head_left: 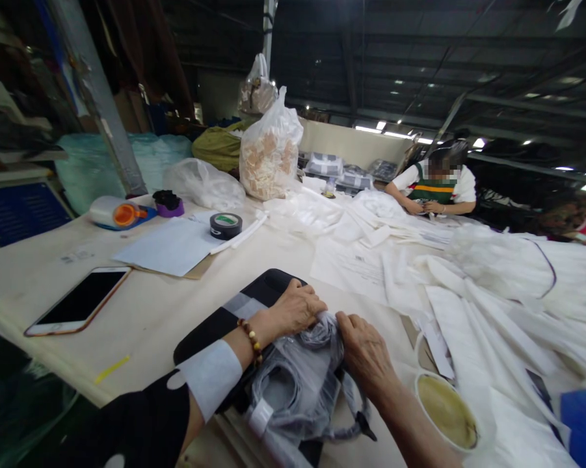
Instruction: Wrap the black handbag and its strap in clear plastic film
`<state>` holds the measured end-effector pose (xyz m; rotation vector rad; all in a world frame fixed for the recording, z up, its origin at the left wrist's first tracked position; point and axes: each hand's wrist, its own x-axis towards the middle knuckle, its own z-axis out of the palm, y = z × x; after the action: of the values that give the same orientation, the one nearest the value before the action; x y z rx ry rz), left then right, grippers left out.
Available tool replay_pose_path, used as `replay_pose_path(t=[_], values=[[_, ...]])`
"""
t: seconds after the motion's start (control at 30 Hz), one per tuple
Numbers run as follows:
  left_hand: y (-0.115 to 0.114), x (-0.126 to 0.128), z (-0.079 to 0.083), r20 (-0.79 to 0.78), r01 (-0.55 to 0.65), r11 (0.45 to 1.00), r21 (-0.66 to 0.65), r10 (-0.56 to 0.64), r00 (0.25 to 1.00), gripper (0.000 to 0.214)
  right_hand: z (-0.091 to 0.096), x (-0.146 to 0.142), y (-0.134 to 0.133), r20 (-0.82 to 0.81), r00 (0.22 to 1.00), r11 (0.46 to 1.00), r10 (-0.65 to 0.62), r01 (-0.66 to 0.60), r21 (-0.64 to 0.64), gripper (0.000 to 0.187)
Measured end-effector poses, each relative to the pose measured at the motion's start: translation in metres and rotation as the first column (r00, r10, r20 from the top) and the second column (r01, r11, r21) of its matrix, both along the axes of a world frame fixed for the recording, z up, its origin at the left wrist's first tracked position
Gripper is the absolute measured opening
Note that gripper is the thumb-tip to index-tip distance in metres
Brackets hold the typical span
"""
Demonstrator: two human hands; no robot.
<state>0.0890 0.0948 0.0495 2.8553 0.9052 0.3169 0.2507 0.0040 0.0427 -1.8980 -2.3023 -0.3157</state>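
My left hand and my right hand both pinch the top of a clear plastic bag with a grey folded item and black straps inside. The bag lies on a black flat pad near the table's front edge. My left wrist carries a bead bracelet and a white sleeve cuff. Fingers of both hands are curled into the crumpled plastic.
A smartphone lies at the left, with paper sheets, a black tape roll and a tape dispenser behind. White fabric pieces pile at the right. A bowl sits by my right forearm. Another person works across the table.
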Motion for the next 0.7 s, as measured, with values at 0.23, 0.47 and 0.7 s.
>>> replay_pose_path(t=[0.23,0.47,0.7], values=[[0.0,-0.003,-0.007,0.015,0.015,1.0,-0.001,-0.015,1.0,0.007,-0.011,0.004,-0.008,-0.088,0.996,0.999,-0.017,0.014,-0.033,0.03],[0.0,0.002,-0.006,-0.003,-0.021,0.996,-0.083,0.021,1.0,0.007,-0.012,0.003,-0.002,-0.106,0.993,0.997,-0.043,0.035,-0.07,0.029],[-0.029,-0.035,0.034,0.102,-0.052,0.986,-0.159,0.069,0.992,0.047,0.016,0.003,-0.064,-0.177,0.963,0.962,0.204,-0.163,0.219,0.031]])
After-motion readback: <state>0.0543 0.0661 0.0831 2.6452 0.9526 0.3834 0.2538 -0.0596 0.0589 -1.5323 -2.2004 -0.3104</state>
